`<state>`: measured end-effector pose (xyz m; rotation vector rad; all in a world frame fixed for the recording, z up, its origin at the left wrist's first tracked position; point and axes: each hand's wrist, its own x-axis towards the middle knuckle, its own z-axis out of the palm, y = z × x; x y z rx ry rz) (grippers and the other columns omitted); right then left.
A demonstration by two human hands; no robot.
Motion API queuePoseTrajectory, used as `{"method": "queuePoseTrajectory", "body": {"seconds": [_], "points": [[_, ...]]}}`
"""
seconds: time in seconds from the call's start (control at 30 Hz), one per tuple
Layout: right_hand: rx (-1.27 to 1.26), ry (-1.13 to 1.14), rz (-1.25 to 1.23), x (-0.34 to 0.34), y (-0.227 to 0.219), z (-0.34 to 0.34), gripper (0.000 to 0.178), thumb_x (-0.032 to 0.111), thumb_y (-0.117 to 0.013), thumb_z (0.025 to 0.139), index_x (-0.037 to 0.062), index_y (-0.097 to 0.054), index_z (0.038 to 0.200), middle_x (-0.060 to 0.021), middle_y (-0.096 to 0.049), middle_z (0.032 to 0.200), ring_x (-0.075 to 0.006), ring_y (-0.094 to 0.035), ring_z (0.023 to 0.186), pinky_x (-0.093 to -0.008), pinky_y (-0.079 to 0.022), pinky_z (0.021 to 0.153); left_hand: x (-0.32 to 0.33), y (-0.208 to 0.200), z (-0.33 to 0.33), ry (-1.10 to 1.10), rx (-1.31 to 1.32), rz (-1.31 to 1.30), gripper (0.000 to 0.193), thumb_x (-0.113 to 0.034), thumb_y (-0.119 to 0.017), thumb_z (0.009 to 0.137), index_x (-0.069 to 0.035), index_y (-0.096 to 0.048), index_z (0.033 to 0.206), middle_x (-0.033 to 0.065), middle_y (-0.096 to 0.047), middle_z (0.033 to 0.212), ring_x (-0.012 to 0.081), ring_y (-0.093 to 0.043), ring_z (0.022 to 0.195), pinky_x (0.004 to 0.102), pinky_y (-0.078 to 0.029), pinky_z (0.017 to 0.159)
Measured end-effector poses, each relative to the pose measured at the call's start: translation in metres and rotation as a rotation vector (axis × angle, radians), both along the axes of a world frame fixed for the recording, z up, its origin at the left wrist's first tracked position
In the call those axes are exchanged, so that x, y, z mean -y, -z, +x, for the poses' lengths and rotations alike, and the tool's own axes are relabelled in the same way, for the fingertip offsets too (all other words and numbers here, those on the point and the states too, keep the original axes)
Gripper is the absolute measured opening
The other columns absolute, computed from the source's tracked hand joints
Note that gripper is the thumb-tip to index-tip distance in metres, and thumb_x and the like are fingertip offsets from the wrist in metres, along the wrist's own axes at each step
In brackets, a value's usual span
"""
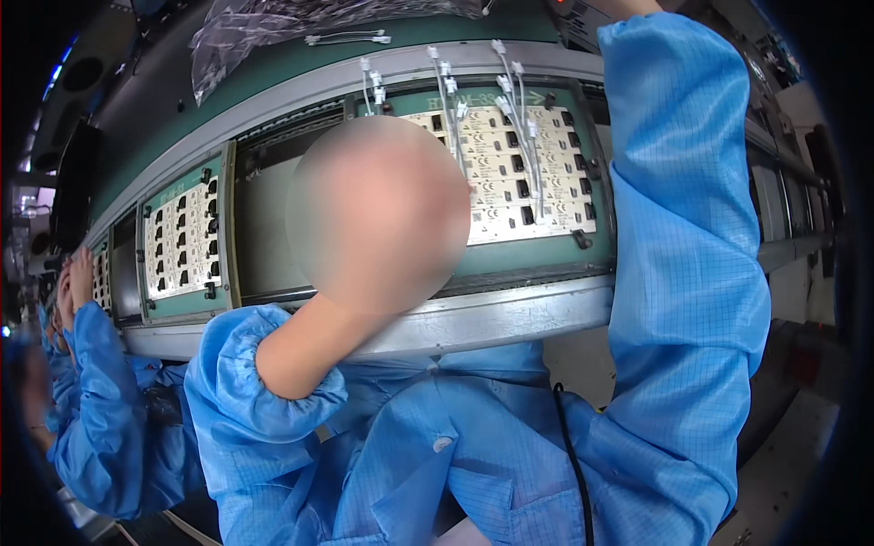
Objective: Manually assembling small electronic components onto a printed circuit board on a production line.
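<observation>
My left hand (391,209) is over the left part of a green carrier board (519,255). A blurred patch covers this hand, so its fingers and anything in them cannot be made out. On the carrier lies a panel of white circuit boards (570,187) with rows of small black connectors. Several short white cables with plugs (531,127) lie across the panel, their upper ends reaching over the far rail. My right arm stretches up along the right side. Only a bit of my right hand (633,6) shows at the top edge, with its fingers out of sight.
A metal rail (492,318) runs along the near side of the conveyor. Further left sits another green carrier with a white board panel (182,238). A co-worker's hands (76,282) are at the far left. A clear plastic bag (273,32) and loose white cables (350,37) lie beyond the line.
</observation>
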<state>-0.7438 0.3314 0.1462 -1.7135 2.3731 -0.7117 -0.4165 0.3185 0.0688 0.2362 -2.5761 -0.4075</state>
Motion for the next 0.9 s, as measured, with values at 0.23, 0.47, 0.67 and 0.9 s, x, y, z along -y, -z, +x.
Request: {"method": "queuePoseTrajectory", "body": {"seconds": [0.23,0.47,0.67,0.9], "points": [[0.149,-0.253,-0.356,-0.111,0.071,-0.045,0.022,0.013,-0.059,0.083,0.0021,-0.075,0.094,-0.0187,-0.073,0.091,-0.0344,-0.070,0.086,-0.0407,-0.054,0.078,-0.025,0.000,-0.016,0.102,-0.006,-0.131,0.005,-0.012,-0.074,0.074,-0.013,-0.071,0.078,-0.0003,-0.060,0.095,0.0287,-0.052,0.107,0.0475,-0.034,0.091],[-0.265,-0.047,-0.038,-0.089,0.068,0.010,0.028,0.031,-0.064,0.091,0.0048,-0.074,0.097,-0.0174,-0.069,0.093,-0.0363,-0.065,0.093,-0.0418,-0.051,0.082,-0.011,-0.001,-0.010,0.068,0.086,-0.087,0.005,-0.012,-0.073,0.074,-0.013,-0.072,0.079,-0.0006,-0.061,0.095,0.0284,-0.052,0.107,0.0465,-0.034,0.091],[-0.204,-0.168,-0.103,-0.086,0.068,0.013,0.020,0.019,-0.065,0.086,0.0039,-0.073,0.098,-0.0172,-0.066,0.092,-0.0365,-0.063,0.095,-0.0430,-0.049,0.084,-0.020,-0.003,-0.010,0.021,0.071,-0.161,0.004,-0.012,-0.073,0.074,-0.013,-0.073,0.078,-0.0008,-0.061,0.092,0.0280,-0.051,0.108,0.0457,-0.034,0.091],[-0.232,-0.199,-0.232,-0.072,0.076,0.016,0.018,0.013,-0.065,0.084,0.0014,-0.073,0.094,-0.0171,-0.065,0.090,-0.0363,-0.062,0.092,-0.0429,-0.048,0.083,-0.014,0.002,-0.012,0.015,0.069,-0.060,0.003,-0.013,-0.073,0.074,-0.013,-0.073,0.077,-0.0016,-0.060,0.090,0.0265,-0.052,0.105,0.0444,-0.035,0.089]]}}
